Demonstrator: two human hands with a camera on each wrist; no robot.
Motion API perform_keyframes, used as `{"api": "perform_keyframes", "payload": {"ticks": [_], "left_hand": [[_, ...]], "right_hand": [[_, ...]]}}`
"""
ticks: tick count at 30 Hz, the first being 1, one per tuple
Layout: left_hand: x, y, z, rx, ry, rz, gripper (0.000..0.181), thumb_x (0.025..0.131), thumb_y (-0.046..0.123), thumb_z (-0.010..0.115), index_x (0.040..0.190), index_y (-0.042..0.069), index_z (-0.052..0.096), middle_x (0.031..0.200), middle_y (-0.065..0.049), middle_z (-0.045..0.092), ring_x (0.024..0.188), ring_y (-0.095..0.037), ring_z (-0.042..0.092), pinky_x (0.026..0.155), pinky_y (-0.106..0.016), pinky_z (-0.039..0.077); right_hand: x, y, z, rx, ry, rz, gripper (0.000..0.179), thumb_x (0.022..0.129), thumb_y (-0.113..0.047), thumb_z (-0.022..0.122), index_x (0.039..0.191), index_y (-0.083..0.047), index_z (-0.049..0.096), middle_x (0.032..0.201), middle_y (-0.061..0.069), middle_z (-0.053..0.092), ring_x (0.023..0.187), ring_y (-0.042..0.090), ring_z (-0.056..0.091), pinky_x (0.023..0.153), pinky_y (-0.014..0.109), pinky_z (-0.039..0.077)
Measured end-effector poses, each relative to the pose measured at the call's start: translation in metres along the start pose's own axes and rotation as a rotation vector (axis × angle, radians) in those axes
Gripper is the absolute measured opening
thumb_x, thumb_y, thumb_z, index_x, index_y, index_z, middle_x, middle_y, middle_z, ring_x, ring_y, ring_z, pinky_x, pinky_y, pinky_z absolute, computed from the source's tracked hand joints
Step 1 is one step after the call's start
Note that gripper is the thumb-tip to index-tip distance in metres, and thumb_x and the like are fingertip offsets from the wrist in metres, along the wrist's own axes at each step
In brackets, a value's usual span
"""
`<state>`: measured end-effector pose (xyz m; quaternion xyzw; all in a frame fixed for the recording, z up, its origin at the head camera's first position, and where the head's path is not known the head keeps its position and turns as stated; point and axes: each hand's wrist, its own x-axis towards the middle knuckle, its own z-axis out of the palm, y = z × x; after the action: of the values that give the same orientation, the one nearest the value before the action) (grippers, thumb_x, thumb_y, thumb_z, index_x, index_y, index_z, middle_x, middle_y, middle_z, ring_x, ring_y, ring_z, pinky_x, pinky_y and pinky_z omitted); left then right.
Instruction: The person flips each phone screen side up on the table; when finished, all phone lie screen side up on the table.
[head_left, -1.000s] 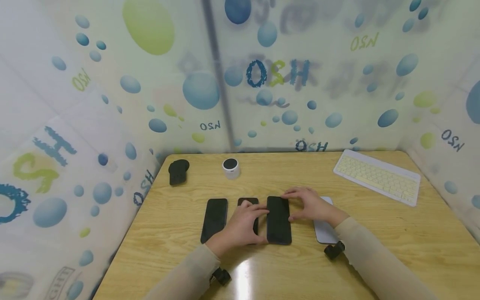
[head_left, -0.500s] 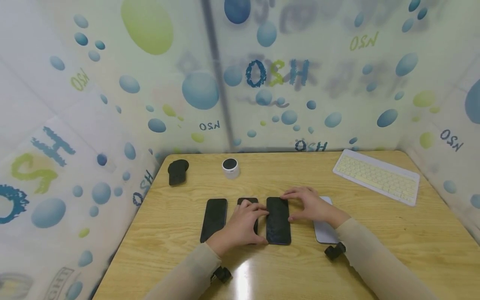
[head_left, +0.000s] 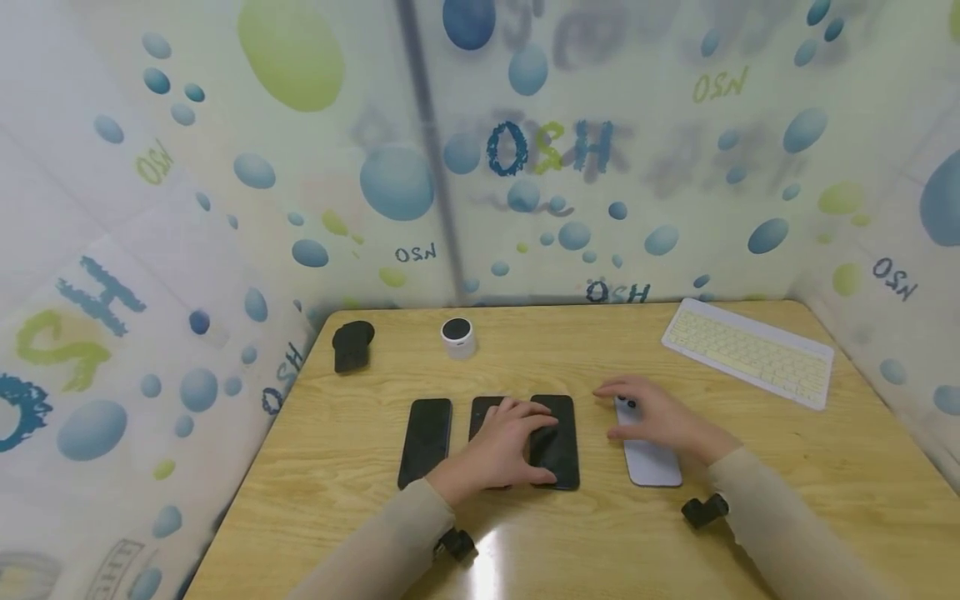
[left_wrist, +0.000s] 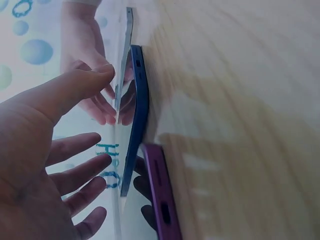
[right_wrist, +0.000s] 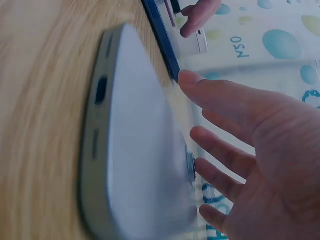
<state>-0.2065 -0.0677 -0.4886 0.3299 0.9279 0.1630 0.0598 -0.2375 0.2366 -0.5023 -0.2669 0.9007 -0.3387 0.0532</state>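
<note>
Three dark-screened smartphones lie in a row: a left phone (head_left: 425, 442), a middle phone (head_left: 486, 408) partly covered by my left hand, and a right phone (head_left: 557, 454). Farther right is a pale smartphone (head_left: 652, 463), back up, its camera lenses peeking out by my right hand. My left hand (head_left: 504, 446) hovers over the right dark phone with fingers loosely spread, holding nothing. Over the pale phone is my right hand (head_left: 662, 415), also empty and spread. In the left wrist view, one phone has a blue edge (left_wrist: 141, 100), another a purple edge (left_wrist: 163, 200).
A white keyboard (head_left: 750, 352) lies at the back right of the wooden table (head_left: 795, 500). Toward the back left stand a small white cylinder with a dark top (head_left: 458, 340) and a black object (head_left: 352, 347). A bubble-patterned curtain (head_left: 660, 192) hangs behind.
My right hand has left the right dark phone's edge and moved right, over the pale phone. My left hand has come off that phone's left edge and shifted right, above its screen.
</note>
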Motion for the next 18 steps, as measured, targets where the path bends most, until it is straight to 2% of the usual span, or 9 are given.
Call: {"api": "perform_keyframes", "payload": {"ticks": [9, 18], "left_hand": [[0.026, 0.021, 0.002, 0.027, -0.028, 0.04, 0.078, 0.08, 0.057, 0.084, 0.145, 0.023, 0.06, 0.152, 0.005, 0.054, 0.134, -0.021, 0.045, 0.109, -0.047, 0.039], [0.053, 0.042, 0.014, 0.08, -0.047, 0.049, 0.085, 0.076, 0.068, 0.082, 0.147, 0.028, 0.058, 0.154, 0.01, 0.051, 0.137, -0.018, 0.043, 0.107, -0.043, 0.039]], "right_hand": [[-0.023, 0.026, -0.02, -0.012, 0.026, 0.041, 0.06, 0.085, -0.029, 0.086, 0.138, -0.012, 0.065, 0.144, 0.014, 0.061, 0.137, 0.043, 0.05, 0.112, 0.066, 0.036], [-0.043, 0.049, -0.036, -0.036, 0.036, 0.054, 0.066, 0.082, -0.032, 0.089, 0.14, -0.011, 0.064, 0.146, 0.016, 0.06, 0.139, 0.046, 0.048, 0.113, 0.067, 0.033]]}}
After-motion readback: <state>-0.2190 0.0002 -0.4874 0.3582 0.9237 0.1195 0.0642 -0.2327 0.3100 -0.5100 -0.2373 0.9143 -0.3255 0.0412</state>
